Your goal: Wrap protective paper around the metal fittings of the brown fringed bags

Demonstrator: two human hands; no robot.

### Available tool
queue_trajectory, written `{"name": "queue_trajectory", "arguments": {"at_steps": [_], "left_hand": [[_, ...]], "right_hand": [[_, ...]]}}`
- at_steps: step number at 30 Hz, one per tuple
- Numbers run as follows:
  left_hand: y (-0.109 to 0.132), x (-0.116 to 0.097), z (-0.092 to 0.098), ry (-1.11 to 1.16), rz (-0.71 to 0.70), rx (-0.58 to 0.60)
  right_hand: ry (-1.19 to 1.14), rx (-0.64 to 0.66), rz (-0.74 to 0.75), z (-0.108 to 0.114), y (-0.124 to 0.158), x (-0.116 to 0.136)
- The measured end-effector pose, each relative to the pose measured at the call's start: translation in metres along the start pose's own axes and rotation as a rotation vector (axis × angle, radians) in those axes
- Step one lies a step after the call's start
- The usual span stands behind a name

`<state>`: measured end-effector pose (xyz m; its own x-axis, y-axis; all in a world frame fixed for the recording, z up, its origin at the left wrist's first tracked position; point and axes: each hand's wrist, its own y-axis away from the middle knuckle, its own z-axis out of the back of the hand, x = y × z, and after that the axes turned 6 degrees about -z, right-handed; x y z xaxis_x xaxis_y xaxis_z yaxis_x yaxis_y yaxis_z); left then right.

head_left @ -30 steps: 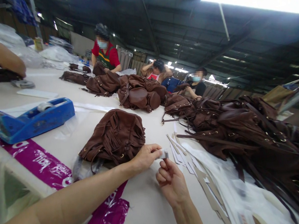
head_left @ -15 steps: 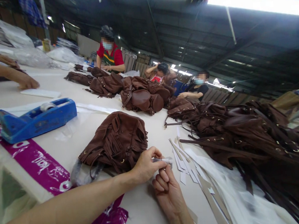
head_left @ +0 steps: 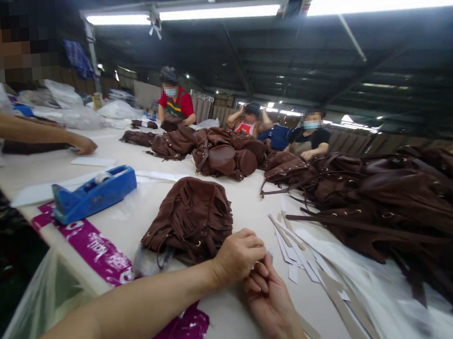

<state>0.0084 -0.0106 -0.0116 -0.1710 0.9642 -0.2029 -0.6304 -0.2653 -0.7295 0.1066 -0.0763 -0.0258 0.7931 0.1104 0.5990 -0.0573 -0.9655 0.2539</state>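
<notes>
My left hand (head_left: 239, 253) and my right hand (head_left: 268, 295) meet over the white table (head_left: 231, 326), fingers curled and pressed together. What they pinch between them is hidden now. Just behind my left hand lies a brown fringed suede bag (head_left: 193, 217), partly on a clear plastic bag. To the right of my hands lie several white and tan paper strips (head_left: 295, 247).
A blue tape dispenser (head_left: 95, 193) sits at the left on the table, by a magenta printed plastic sheet (head_left: 93, 242). Piles of brown bags (head_left: 369, 189) fill the right and middle. Another person's arm (head_left: 31, 133) reaches in from the left. Three people sit at the far end.
The small white piece held between my fingers has dropped out of sight as both hands closed together. The view has swung left and back, showing the table's left edge.
</notes>
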Motion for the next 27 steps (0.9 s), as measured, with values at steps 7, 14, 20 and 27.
{"name": "queue_trajectory", "arguments": {"at_steps": [7,14,20,27], "left_hand": [[-0.021,-0.026,0.098,0.144,0.098,-0.019],[0.053,0.004,0.177,-0.279,0.355,0.477],[0.068,0.059,0.113,-0.334,0.668,0.389],[0.000,0.082,0.107,-0.175,0.588,0.319]], "right_hand": [[0.113,-0.146,-0.164,0.006,-0.004,0.032],[0.547,-0.275,0.091,0.010,-0.035,0.087],[1.045,0.140,0.109,-0.012,-0.015,0.049],[1.555,0.435,0.566,-0.038,-0.027,0.008]]}}
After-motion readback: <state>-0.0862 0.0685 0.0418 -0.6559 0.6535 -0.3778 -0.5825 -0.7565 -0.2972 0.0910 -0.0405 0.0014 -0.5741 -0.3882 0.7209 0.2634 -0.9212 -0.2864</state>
